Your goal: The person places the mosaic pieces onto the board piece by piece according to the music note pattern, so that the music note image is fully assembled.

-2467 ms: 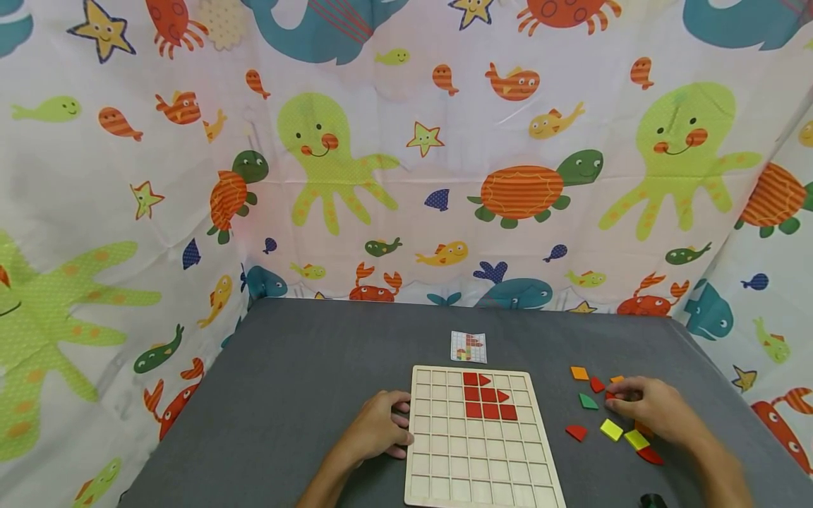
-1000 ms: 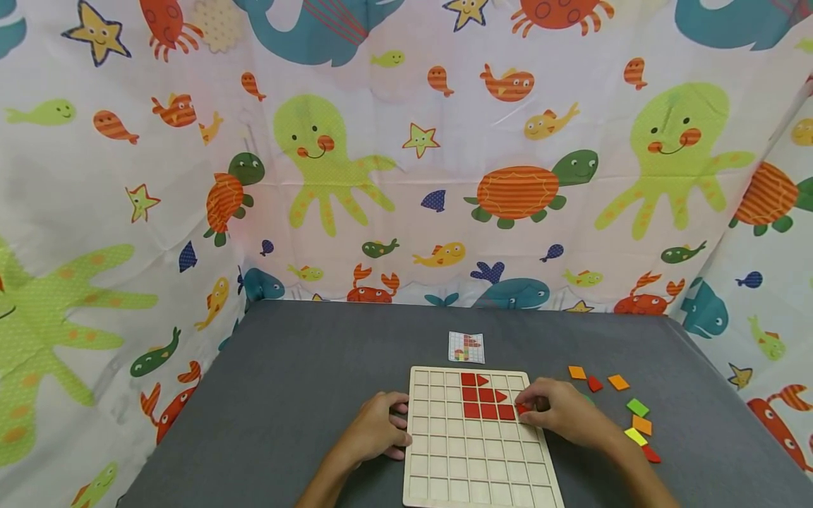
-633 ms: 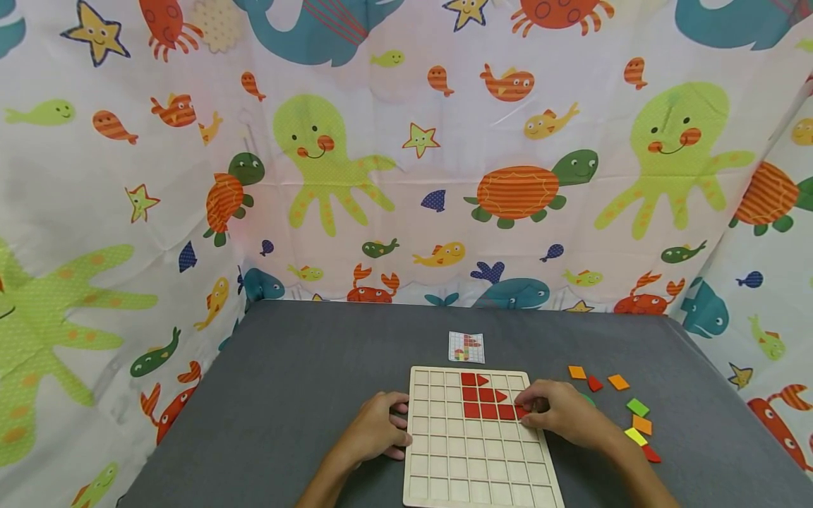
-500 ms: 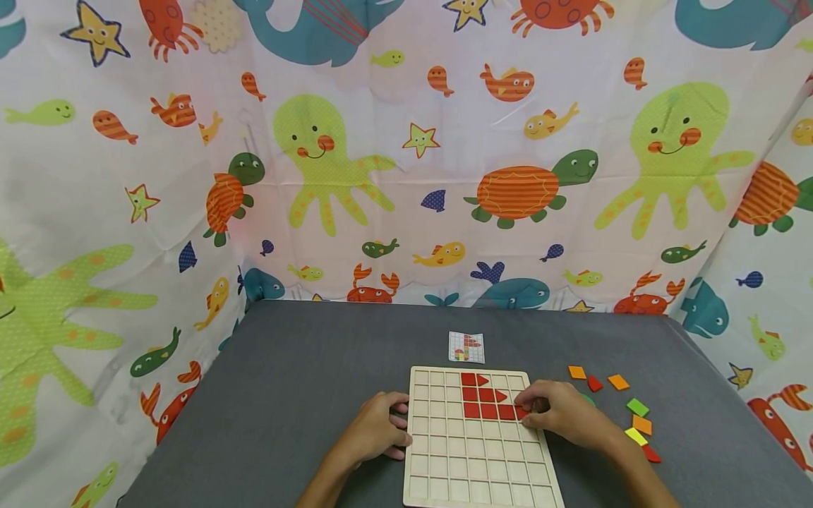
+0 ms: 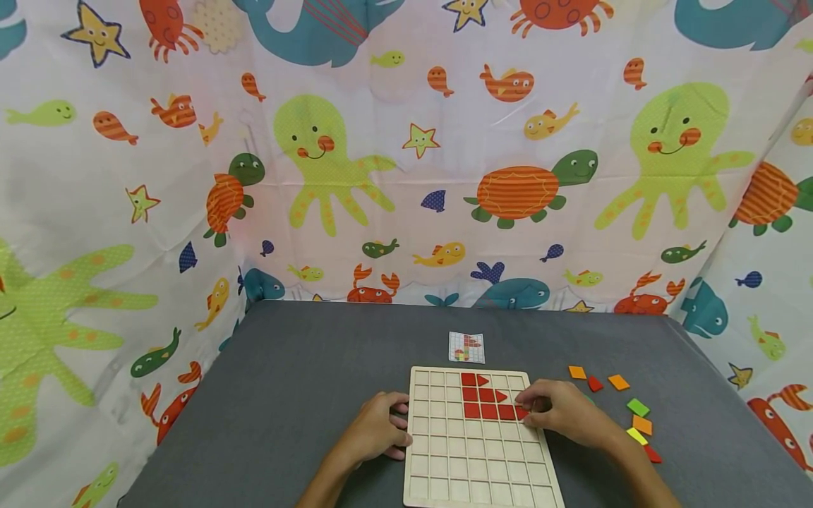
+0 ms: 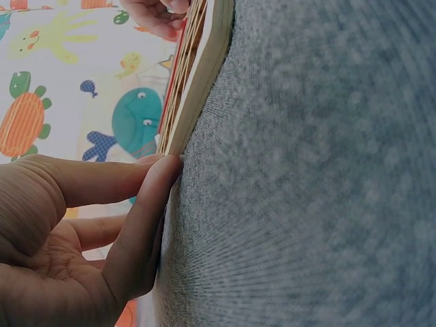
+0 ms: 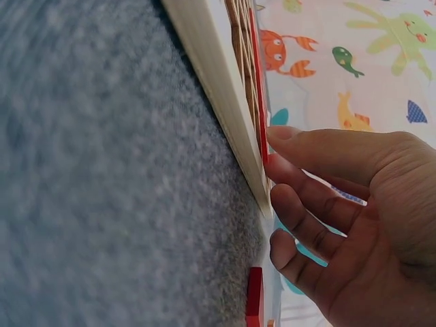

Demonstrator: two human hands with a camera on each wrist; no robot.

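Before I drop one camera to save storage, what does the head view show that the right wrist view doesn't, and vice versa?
Only the head view: the left hand at the left edge of the pale wooden grid board, the small white printed card beyond it, and a yellow tile.

Only the right wrist view: the palm side of the right hand and the board's outer right side.

Both: the right hand with a flat red tile at its fingertips, the board, and the white sea-animal curtain.
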